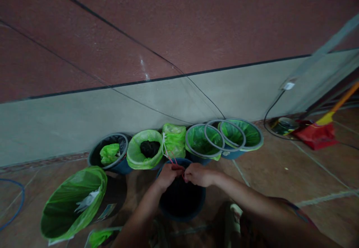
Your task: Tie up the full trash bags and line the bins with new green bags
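Note:
Both my hands meet over a dark blue bin (202,203), fingers pinched close together. My left hand (167,176) is closed on a pink drawstring (173,158), and its loops stick up past the fingertips. Across from it, almost touching, my right hand (199,175) grips the same drawstring. Beneath the hands the inside of the bin is black; whether a bag lies in it is too dark to tell. A tied green bag (175,137) with white strings stands just behind, against the wall.
Green-lined bins (144,137) stand along the wall, some with loose grey rings (206,135). A large green-lined bin (105,182) leans at left with white paper inside. At right are a red dustpan (316,135), a can (284,125) and a black cable (265,119).

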The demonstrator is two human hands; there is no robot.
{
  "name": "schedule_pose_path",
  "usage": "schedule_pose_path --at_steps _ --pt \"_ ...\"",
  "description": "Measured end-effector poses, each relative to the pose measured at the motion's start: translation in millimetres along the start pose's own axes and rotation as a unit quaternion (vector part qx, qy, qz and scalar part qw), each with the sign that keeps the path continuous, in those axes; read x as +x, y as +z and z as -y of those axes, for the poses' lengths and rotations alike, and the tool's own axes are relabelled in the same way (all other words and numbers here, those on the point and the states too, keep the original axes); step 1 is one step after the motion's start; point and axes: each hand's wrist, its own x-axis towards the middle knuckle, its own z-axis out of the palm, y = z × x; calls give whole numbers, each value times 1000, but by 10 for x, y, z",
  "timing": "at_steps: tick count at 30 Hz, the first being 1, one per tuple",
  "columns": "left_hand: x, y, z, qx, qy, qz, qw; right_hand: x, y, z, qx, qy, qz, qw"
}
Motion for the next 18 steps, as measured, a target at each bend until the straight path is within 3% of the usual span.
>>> schedule_pose_path --at_steps 2,3,6,8,11,14,18 --pt "-14 -33 -56 94 31 14 995 26 -4 -50 -9 15 19 1000" --pt "-27 -40 -85 146 58 13 988 42 -17 -80 -25 34 -2 999" --pt "-80 -25 -150 284 164 -4 945 107 -63 -163 -33 71 -127 989" --pt "-111 6 -160 344 228 -4 911 163 -56 -185 47 36 -169 984" --pt "-134 55 -132 410 297 -18 862 243 15 -160 201 5 -136 970" --pt "-149 82 -98 451 345 -67 821 263 50 -96 285 26 -101 953" --pt "-198 75 -102 437 393 -130 799 198 -8 -4 414 56 -27 908"
